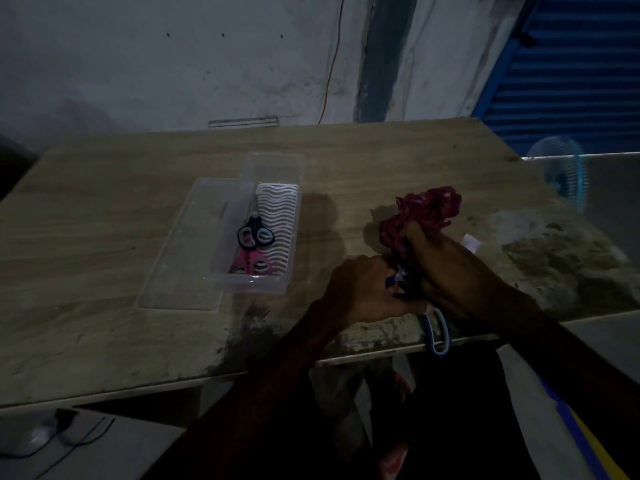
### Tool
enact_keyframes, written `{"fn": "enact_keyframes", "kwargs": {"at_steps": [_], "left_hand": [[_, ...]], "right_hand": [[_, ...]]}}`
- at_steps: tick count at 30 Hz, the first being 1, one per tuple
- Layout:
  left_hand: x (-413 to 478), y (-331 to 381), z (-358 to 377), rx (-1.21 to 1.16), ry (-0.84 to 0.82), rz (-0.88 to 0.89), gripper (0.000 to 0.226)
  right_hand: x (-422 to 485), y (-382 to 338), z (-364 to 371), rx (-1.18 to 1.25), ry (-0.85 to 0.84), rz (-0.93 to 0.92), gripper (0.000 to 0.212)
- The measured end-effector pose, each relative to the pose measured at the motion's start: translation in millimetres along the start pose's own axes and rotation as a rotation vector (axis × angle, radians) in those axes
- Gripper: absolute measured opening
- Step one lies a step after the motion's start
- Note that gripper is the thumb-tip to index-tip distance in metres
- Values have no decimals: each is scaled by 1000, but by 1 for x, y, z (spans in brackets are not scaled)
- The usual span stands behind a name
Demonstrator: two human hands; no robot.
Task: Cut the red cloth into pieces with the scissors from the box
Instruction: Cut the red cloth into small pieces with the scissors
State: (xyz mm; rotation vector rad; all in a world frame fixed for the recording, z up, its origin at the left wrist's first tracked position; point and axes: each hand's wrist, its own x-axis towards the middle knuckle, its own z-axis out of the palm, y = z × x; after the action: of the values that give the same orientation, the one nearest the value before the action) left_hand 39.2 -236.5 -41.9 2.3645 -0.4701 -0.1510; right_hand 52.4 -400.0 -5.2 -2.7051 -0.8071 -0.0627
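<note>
Forearms met at the table (104,237) edge, where the scissors (428,332) hung handle-first, long axis pointing away towards the cloth (427,207). Right hand (450,268) clenched the cloth bunched just beyond; left hand (363,289) curled at the blades, grip unclear.
</note>
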Motion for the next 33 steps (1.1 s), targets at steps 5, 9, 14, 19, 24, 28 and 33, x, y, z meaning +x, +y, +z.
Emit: {"fn": "enact_keyframes", "kwargs": {"at_steps": [5,9,14,19,24,28,33], "left_hand": [[6,-10,14,39,37,-21,57],[6,-7,13,71,36,-32,61],[3,-1,9,81,14,-49,59],[3,-1,9,95,16,-71,69],[5,1,7,123,-18,-88,69],[4,2,2,125,-51,-36,56],[6,2,4,114,-31,-15,68]], "right_hand": [[-20,10,6,-117,97,-240,36],[-34,16,7,-141,67,-194,21],[-50,17,8,-93,68,-53,33],[-28,22,-29,704,275,207,13],[-26,18,-20,453,246,102,31],[-37,18,4,259,155,-53,50],[-45,47,21,137,22,-50,43]]}}
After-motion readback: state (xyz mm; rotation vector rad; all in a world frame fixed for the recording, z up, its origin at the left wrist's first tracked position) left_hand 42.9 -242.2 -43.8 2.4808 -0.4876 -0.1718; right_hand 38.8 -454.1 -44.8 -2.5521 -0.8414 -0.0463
